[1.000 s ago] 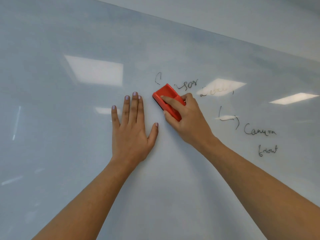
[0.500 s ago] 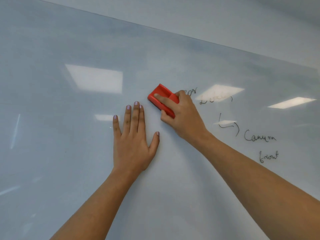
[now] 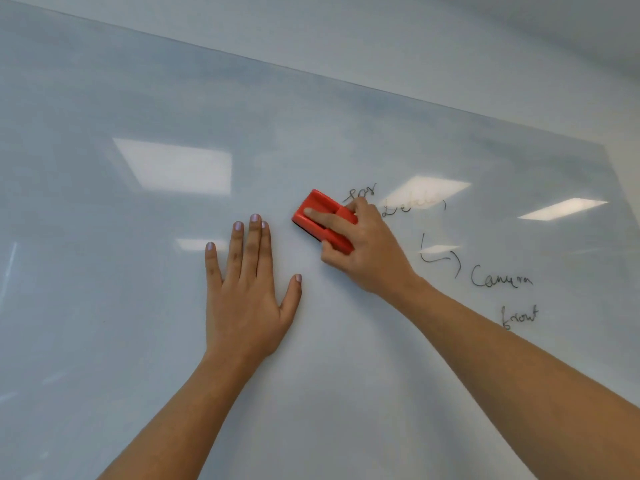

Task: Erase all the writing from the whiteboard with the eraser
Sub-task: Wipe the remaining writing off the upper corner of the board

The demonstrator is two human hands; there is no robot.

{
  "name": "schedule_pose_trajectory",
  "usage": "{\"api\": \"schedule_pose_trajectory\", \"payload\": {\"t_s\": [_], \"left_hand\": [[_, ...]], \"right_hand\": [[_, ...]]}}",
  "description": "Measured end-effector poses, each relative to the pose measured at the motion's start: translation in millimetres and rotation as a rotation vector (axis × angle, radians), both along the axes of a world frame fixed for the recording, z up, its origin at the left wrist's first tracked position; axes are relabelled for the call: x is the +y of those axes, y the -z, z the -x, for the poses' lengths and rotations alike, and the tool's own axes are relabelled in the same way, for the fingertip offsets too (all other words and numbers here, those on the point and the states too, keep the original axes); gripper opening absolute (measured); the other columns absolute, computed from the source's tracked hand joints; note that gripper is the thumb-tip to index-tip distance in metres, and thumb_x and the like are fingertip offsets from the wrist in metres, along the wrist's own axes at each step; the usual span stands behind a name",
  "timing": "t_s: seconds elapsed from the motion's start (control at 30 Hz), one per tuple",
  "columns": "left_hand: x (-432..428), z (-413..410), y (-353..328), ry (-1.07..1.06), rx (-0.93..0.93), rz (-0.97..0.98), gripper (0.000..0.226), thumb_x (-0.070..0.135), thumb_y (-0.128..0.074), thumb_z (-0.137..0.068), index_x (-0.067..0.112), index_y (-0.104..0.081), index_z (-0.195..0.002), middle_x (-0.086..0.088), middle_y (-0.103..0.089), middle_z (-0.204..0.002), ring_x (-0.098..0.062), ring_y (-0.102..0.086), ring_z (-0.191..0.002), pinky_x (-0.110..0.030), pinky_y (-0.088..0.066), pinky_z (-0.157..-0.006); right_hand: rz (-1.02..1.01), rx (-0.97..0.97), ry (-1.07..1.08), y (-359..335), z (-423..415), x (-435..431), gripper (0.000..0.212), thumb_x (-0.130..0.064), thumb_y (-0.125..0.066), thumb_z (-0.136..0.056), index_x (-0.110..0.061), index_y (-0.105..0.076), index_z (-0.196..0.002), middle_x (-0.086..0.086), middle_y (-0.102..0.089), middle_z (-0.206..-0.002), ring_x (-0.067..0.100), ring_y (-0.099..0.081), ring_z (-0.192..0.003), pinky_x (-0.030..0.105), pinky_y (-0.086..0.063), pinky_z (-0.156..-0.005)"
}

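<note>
Far left, the whiteboard (image 3: 104,306) is a glossy grey-white sheet, tilted in this view, with a pale ceiling-light reflection (image 3: 173,164) sitting high on it. In comes the left hand (image 3: 247,299), flat against the board, fingers straight and close together, thumb splayed out to the side, nothing in its grasp, just palm on surface. Just to its right and a touch higher, there's the eraser (image 3: 320,202), a red block lying face-down on the board, angled with its far end up and left. The right hand (image 3: 367,251) has it: index finger (image 3: 325,219) stretched along the top of the block, the thumb tucked against the lower edge, the other fingers curled around the far side, a firm hold pressing it to the surface. Right at those knuckles, the writing begins, with a scrawled "por" (image 3: 362,194) just above the hand. Further right a faint word (image 3: 412,207) is half lost in another light reflection and unreadable. Below that sits a hooked arrow mark (image 3: 440,256), then "Camera" (image 3: 500,278), and lower right "front" (image 3: 519,317), close beside the right forearm. Above the board's top edge runs plain wall (image 3: 450,46).
</note>
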State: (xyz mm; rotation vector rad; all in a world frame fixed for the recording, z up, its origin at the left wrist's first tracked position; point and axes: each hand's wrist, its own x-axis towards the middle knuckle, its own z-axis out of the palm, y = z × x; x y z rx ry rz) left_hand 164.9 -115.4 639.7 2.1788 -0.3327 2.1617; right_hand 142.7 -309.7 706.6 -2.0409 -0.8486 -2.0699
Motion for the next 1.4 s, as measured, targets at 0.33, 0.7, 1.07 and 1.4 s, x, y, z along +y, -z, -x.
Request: {"api": "schedule_pose_trajectory", "payload": {"t_s": [0.33,0.7,1.07,1.4], "left_hand": [[-6,2,-3,-0.013,-0.003,0.011,0.08,0.05,-0.029,-0.092,0.0,-0.021,-0.154,-0.012,-0.016,-0.164,-0.029,-0.014,-0.151,-0.056,-0.003,-0.119],[-46,8,-38,-0.018,0.023,-0.06,0.074,0.049,-0.031,-0.09,0.011,-0.031,-0.154,-0.009,-0.018,-0.164,-0.031,-0.007,-0.152,-0.059,0.005,-0.118],[-77,-11,-28,0.064,0.007,-0.203,0.073,0.047,-0.027,-0.094,0.007,-0.027,-0.154,-0.008,-0.026,-0.162,-0.028,-0.018,-0.15,-0.058,-0.005,-0.12],[-77,-13,-27,0.041,-0.005,-0.218,0.074,0.049,-0.026,-0.094,0.007,-0.026,-0.155,-0.009,-0.025,-0.162,-0.028,-0.019,-0.15,-0.059,-0.007,-0.12]], "right_hand": [[-0.321,0.038,-0.049,-10,-6,-19,0.046,-0.033,-0.058,-0.088,-0.035,-0.056,-0.134,0.003,-0.038,-0.102,0.024,-0.044,-0.095,0.032,-0.043,-0.089],[-0.489,0.06,-0.019,-18,-12,-59,0.046,-0.036,-0.056,-0.09,-0.038,-0.052,-0.136,0.005,-0.041,-0.111,0.024,-0.043,-0.099,0.04,-0.045,-0.095],[-0.386,0.021,0.035,11,-14,-105,0.045,-0.038,-0.058,-0.089,-0.042,-0.053,-0.133,-0.004,-0.036,-0.099,0.02,-0.044,-0.095,0.037,-0.048,-0.088],[-0.325,-0.036,-0.006,3,-15,-70,0.047,-0.04,-0.057,-0.088,-0.042,-0.053,-0.134,0.001,-0.042,-0.103,0.018,-0.045,-0.094,0.026,-0.044,-0.081]]}}
